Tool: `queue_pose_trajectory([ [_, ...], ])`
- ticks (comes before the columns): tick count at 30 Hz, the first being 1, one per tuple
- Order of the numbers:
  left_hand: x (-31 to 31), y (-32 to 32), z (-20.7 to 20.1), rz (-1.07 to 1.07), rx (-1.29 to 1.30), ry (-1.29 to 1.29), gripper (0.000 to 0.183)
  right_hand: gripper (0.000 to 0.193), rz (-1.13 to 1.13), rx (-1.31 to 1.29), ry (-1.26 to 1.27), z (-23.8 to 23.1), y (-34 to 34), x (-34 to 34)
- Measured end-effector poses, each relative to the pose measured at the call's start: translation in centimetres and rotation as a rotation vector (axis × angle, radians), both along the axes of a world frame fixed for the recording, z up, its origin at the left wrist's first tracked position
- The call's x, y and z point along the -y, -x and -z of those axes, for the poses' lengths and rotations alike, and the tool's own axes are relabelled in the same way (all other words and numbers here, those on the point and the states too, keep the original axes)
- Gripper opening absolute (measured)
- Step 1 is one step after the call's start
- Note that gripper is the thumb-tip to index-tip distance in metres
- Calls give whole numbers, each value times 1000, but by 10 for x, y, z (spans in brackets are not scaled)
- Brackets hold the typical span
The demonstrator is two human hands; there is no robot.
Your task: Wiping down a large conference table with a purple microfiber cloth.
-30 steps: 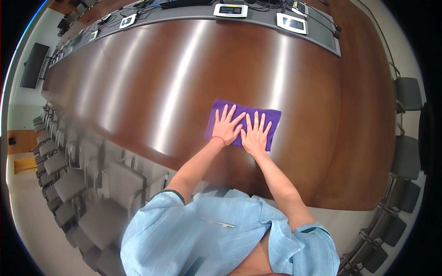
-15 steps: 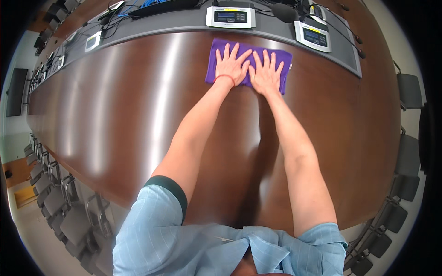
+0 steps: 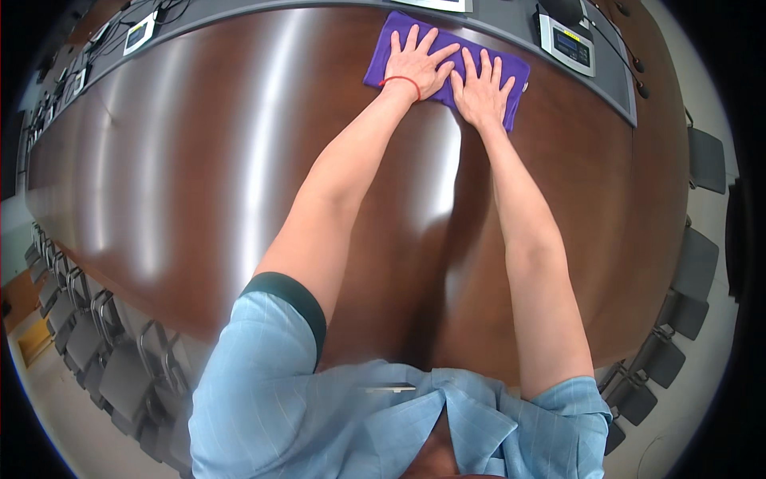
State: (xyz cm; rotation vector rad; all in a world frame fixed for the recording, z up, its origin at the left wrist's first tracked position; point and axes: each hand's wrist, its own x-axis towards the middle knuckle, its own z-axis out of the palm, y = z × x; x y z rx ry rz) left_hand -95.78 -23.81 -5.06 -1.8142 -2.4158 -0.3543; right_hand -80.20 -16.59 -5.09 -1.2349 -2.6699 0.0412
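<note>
A folded purple cloth (image 3: pixel 381 68) lies flat on the glossy brown wooden table (image 3: pixel 199 176), close to its grey raised strip. My left hand (image 3: pixel 416 65) presses on the cloth's left half, fingers spread, a red cord around its wrist. On the right half rests my right hand (image 3: pixel 480 92), also flat with fingers apart. The two thumbs nearly meet at the cloth's middle. Both arms are stretched far forward over the table.
Along the grey strip (image 3: pixel 511 24) stand white desk units with small screens; one unit (image 3: pixel 567 44) is just right of the cloth. Microphones (image 3: pixel 641 88) rise at the far right. Rows of grey chairs (image 3: pixel 128 375) line both sides of the table.
In the picture, both hands and the cloth have shifted up and slightly right, and the cloth tilts a little more. The view has moved too. The hands stay flat on the cloth.
</note>
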Motion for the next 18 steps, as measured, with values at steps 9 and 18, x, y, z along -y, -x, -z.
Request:
queue_pose_trajectory([
  [9,221,-100,-25,31,44,88,56,69,-47,-24,59,-18,-100,221],
  [18,462,-243,-51,-61,151,253,59,72,-220,-84,231,-42,-240,442],
])
